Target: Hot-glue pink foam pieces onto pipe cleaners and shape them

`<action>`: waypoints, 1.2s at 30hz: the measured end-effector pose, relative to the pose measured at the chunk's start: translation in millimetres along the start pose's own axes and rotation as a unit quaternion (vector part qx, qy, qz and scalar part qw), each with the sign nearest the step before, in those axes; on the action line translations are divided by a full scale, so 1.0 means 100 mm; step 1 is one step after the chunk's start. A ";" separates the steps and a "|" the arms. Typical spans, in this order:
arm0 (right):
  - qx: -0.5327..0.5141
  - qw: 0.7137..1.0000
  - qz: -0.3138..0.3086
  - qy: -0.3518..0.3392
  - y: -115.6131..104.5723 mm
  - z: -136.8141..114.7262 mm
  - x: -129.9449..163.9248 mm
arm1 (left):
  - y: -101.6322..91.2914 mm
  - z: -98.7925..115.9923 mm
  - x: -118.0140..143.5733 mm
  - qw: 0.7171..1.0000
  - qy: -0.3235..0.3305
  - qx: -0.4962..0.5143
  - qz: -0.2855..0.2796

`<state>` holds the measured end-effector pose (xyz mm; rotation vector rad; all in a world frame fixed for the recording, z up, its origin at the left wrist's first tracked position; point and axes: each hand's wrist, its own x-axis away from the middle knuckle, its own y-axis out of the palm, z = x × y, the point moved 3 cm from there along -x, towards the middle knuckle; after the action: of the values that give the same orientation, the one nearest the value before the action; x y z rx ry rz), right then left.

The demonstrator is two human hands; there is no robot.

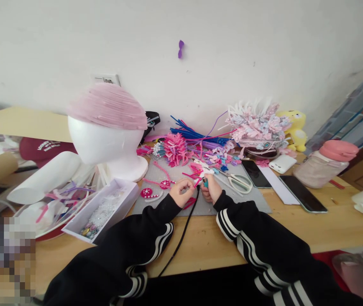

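Observation:
My left hand point(182, 192) is closed in a pinch over the grey mat, on a short pink pipe cleaner point(197, 182) that sticks out toward the right. Close beside it, my right hand point(211, 190) is wrapped round a glue gun point(206, 171) with a white body and teal parts. A black cord point(186, 229) runs from its handle toward me; the fingers hide much of the grip. Short pink pieces lie around and below both hands. Scissors point(240, 182) with pale handles rest just right of my right hand. Red beaded ornaments point(146, 193) lie to the left.
A white foam head point(105, 144) with a pink cap stands at left, behind a white box point(105, 212) of beads. Pink and blue pipe cleaners point(184, 131) pile up at the back. Phones point(302, 193), a pink-lidded bottle point(324, 163) and a flowered headpiece point(258, 127) are at right.

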<state>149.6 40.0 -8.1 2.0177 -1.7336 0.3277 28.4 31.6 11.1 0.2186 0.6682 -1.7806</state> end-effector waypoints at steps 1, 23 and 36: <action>-0.001 1.000 -0.008 0.006 0.00 0.01 -0.01 | 0.00 0.00 0.00 1.000 0.000 -0.001 -0.001; 0.026 1.000 -0.002 -0.010 0.01 0.02 0.01 | 0.01 0.02 0.00 1.000 0.001 -0.005 -0.010; 0.035 0.999 -0.004 -0.006 0.03 0.00 0.04 | 0.02 0.01 0.00 1.000 0.001 -0.005 -0.009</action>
<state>147.8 36.6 -5.8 2.0781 -1.7439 0.3786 30.2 31.1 11.2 0.2077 0.6811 -1.7937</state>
